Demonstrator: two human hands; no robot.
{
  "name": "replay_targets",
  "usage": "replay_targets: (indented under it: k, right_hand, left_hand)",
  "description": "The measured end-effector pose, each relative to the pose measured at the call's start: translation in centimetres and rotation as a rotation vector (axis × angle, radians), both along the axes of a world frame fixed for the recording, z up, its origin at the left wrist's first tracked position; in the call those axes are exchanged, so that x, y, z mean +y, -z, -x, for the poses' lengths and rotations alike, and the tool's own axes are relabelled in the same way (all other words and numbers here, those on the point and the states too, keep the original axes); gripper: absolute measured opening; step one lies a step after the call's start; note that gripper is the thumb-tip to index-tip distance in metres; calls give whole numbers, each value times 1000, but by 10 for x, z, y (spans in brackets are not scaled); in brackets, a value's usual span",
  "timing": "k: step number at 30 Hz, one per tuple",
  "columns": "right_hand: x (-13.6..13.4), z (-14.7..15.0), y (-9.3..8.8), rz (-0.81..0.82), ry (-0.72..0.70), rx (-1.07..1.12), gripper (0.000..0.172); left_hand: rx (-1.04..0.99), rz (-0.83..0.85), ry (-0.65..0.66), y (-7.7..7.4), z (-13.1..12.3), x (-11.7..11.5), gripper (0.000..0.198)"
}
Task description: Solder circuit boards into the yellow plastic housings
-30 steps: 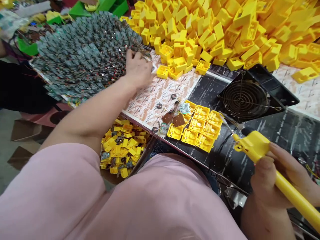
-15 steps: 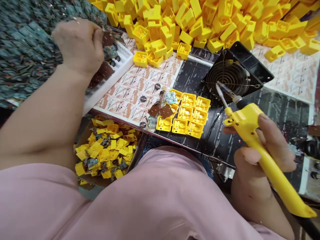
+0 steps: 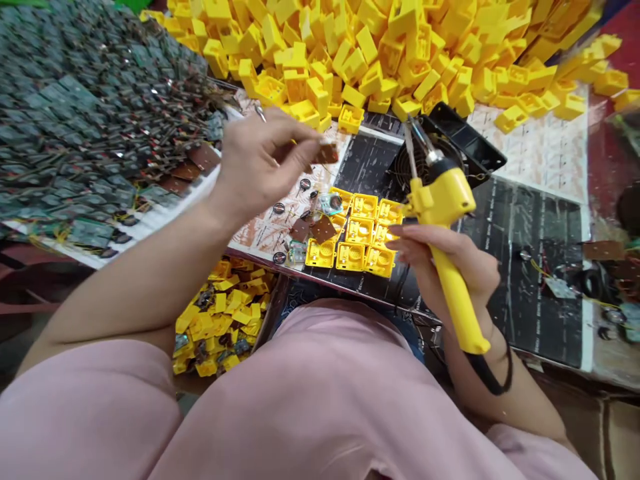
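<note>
My left hand [image 3: 267, 160] pinches a small brown circuit board [image 3: 327, 153] above the table, left of the fan. My right hand [image 3: 450, 267] is wrapped round a yellow soldering gun [image 3: 443, 197], its metal tip pointing up and away in front of the black fan [image 3: 465, 143]. Between the hands, several open yellow plastic cases [image 3: 359, 231] stand in a block on the table. Brown boards [image 3: 321, 229] and a green board with a round part [image 3: 331, 203] lie on or against the cases at their left side. Small round black parts [image 3: 279, 257] lie farther left.
A large heap of yellow cases [image 3: 370, 47] covers the back. At left, many circuit boards [image 3: 100, 120] are piled beside a white foam tray [image 3: 145, 230]. Below the table edge stands a box of yellow pieces [image 3: 220, 320]. Wired parts [image 3: 560, 287] lie at right.
My left hand has come right from the board pile and now holds a brown circuit board. My right hand has moved left with the soldering gun, now held more upright. The view has shifted slightly.
</note>
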State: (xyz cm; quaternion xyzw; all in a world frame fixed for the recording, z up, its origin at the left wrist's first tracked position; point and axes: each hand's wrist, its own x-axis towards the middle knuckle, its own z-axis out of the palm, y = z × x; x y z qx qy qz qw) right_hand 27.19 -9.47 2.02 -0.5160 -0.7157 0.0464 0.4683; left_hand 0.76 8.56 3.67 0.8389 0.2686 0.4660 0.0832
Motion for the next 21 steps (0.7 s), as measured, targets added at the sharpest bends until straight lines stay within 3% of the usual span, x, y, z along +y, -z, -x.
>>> replay_targets:
  k: [4,7,9,13,17,21]
  right_hand:
    - [16,22,-4,-120,-169,277,39]
    - [20,23,1,-232,-93,291,41]
    - [19,20,5,-292,-60,269,43]
    - [12,12,6,-357,-83,279,47]
    - [2,10,3,-368,-135,235,51]
    - [-5,10,6,-336,-178,112,42]
  left_hand:
    - [-17,-48,106,8,-39,-58,15]
    - [48,-107,150,14,-49,-92,10]
    - [29,-75,165,17,-48,-102,14]
    - [-6,335,102,15,-44,-95,21]
    - [16,690,307,8,-52,-87,52]
    - [-168,1067,406,5,-73,-95,71]
